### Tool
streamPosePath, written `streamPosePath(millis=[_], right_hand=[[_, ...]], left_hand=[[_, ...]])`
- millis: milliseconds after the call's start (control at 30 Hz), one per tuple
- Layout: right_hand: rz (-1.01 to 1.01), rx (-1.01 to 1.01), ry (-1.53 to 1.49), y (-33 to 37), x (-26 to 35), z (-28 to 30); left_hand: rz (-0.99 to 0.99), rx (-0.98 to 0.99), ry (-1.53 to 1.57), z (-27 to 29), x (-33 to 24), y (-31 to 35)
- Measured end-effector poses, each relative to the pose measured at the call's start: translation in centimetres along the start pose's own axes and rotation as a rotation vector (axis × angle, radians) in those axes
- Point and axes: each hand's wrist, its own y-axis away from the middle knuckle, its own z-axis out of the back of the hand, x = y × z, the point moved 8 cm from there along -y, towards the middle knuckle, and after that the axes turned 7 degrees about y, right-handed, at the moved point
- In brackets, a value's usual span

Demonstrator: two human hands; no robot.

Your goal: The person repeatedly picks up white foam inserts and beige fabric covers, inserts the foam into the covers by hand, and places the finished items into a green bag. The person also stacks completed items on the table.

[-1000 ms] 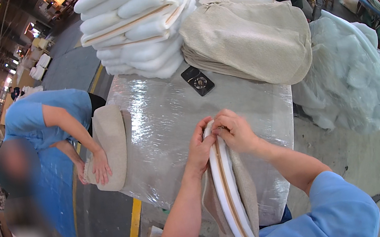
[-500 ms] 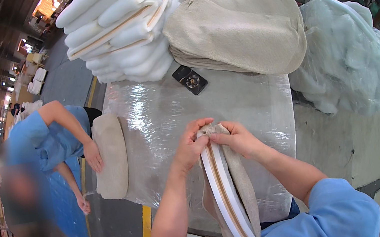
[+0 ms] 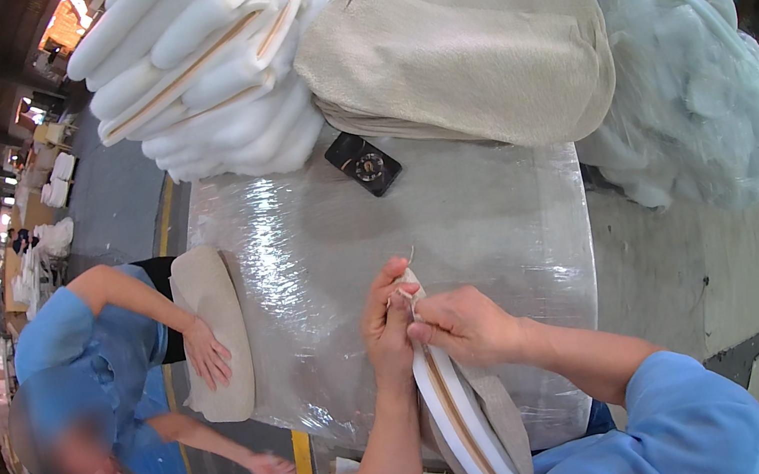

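Observation:
A beige fabric cover (image 3: 499,409) hangs toward my body around a long white padded piece (image 3: 446,398) with a brown stripe. At its far end, my left hand (image 3: 389,327) is closed on the gathered beige fabric, thumb and fingers pinching it. Close beside it, my right hand (image 3: 472,326) is closed, fingertips pressed together against a thin light strand at the cover's end. A short loose end of thread (image 3: 411,255) sticks up past my left fingertips. The exact grip of my right fingers is partly hidden.
A plastic-wrapped table (image 3: 498,216) lies under my hands. Beyond are stacked white pads (image 3: 197,66), stacked beige covers (image 3: 458,50), a dark phone-like object (image 3: 364,164) and a plastic-wrapped bundle (image 3: 689,91). At left, a co-worker's hand (image 3: 207,354) rests on a beige cushion (image 3: 206,298).
Both hands have gone from holding the cover's end side by side to pinching closer together, slightly nearer me, with the right hand turned inward. The co-worker's lower hand has swung rightward.

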Motion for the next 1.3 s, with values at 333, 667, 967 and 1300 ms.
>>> streamPosePath(millis=[333,667,967,1300], right_hand=[[0.116,0.151,0.144,1.0,1.1,-1.0],[-0.261,-0.123,-0.796,-3.9,-12.6,-1.8],[-0.384,0.058,-1.028,-6.6,-11.6,-9.8],[-0.172,-0.207,-0.549,-2.6,-3.8,-4.0]], left_hand=[[-0.114,-0.004,0.057,0.6,-0.5,2.1],[-0.182,-0.166,-0.199,1.4,-2.8,2.6],[-0.179,-0.205,-0.38,1.2,-3.1,3.8],[-0.162,-0.223,-0.21,1.9,-2.9,3.6]])
